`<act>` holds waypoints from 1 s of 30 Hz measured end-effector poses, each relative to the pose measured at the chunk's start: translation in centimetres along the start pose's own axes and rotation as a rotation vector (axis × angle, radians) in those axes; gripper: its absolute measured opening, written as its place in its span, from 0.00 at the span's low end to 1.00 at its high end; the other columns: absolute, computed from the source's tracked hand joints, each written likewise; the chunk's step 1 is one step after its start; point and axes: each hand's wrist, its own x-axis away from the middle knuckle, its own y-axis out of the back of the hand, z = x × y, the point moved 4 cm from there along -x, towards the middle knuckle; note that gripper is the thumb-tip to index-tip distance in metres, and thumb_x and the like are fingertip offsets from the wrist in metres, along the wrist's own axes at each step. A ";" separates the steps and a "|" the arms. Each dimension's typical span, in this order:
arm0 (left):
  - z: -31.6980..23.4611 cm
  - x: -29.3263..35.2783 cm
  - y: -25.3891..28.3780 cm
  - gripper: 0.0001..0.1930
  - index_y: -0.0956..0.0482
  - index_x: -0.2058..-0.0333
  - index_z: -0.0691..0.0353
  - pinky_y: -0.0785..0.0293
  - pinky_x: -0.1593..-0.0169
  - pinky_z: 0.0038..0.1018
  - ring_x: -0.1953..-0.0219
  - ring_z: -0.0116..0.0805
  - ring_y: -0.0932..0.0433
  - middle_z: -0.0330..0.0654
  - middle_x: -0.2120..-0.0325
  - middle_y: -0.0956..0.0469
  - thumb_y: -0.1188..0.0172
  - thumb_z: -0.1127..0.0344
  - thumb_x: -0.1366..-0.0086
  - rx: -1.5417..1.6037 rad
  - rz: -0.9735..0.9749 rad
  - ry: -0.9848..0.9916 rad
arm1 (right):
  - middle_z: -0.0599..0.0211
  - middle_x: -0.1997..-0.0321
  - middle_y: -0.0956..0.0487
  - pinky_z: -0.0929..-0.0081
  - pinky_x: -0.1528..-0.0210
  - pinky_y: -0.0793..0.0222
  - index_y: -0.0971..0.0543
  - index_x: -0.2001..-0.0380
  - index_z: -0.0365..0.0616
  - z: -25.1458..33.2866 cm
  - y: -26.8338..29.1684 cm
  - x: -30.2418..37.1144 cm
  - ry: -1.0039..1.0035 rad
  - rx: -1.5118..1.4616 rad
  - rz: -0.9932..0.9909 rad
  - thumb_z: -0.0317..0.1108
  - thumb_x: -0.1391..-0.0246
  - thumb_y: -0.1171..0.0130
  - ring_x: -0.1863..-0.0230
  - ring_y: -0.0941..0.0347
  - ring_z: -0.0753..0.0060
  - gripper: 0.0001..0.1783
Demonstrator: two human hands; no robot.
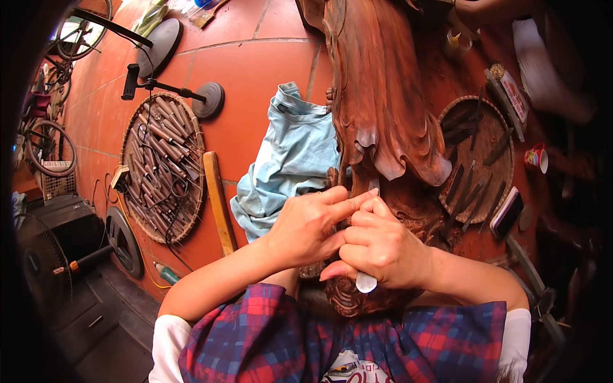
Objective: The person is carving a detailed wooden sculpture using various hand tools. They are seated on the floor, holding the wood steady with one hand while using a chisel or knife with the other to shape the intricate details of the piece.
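A carved reddish-brown wooden sculpture [383, 83] with flowing, drapery-like folds lies lengthwise in front of me, its near end between my legs. My right hand [386, 246] is closed in a fist around a carving chisel, whose pale rounded butt [366, 282] sticks out below the fist. The chisel's flat metal end [374, 184] shows just past my fingertips, against the wood under the folds. My left hand [310, 223] closes in from the left, index finger stretched along the blade near its tip. Its other fingers are partly hidden, and the hands touch.
A round woven basket [200, 198] of wood-handled chisels stands left, beside a wooden mallet [219, 204]. A light-blue cloth [287, 153] lies against the sculpture. Another basket [509, 156] with dark flat tools, a phone [506, 212] and a cup [536, 158] are right. A fan [48, 268] stands left.
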 end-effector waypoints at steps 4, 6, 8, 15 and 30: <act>0.2 1.3 -1.8 0.37 0.27 0.38 0.52 0.30 0.75 0.34 0.78 0.41 0.27 0.41 0.76 0.32 0.33 0.62 0.50 0.042 0.012 0.000 | 0.72 0.81 0.31 0.59 0.59 0.39 0.27 0.85 0.48 0.5 -1.3 1.3 -0.010 0.012 -0.044 0.49 0.56 0.31 0.73 0.34 0.65 0.20; 0.3 1.2 -1.4 0.36 0.27 0.38 0.53 0.30 0.74 0.35 0.77 0.41 0.27 0.41 0.76 0.32 0.33 0.62 0.50 0.050 0.005 -0.011 | 0.71 0.81 0.30 0.58 0.58 0.38 0.27 0.84 0.47 0.6 -0.9 1.1 -0.036 -0.008 -0.035 0.49 0.56 0.31 0.72 0.34 0.65 0.20; 0.4 0.1 -0.1 0.36 0.27 0.38 0.53 0.30 0.74 0.35 0.77 0.41 0.26 0.41 0.76 0.32 0.34 0.62 0.50 0.015 -0.033 -0.026 | 0.71 0.81 0.30 0.55 0.55 0.37 0.25 0.84 0.46 0.0 -0.4 0.1 -0.026 -0.010 -0.031 0.50 0.56 0.31 0.72 0.33 0.65 0.21; 0.6 0.8 -0.8 0.35 0.25 0.40 0.56 0.29 0.73 0.35 0.76 0.44 0.26 0.42 0.77 0.31 0.33 0.63 0.51 0.079 -0.015 -0.035 | 0.70 0.81 0.31 0.58 0.55 0.37 0.26 0.85 0.46 0.6 -0.6 0.2 -0.013 0.042 -0.048 0.48 0.55 0.31 0.72 0.33 0.64 0.21; 0.3 1.1 -1.4 0.35 0.26 0.39 0.53 0.30 0.73 0.34 0.77 0.40 0.28 0.40 0.77 0.32 0.34 0.65 0.50 0.060 0.023 -0.026 | 0.71 0.80 0.29 0.59 0.57 0.38 0.26 0.84 0.47 1.0 -1.6 1.2 -0.060 0.045 -0.051 0.49 0.55 0.31 0.73 0.33 0.65 0.21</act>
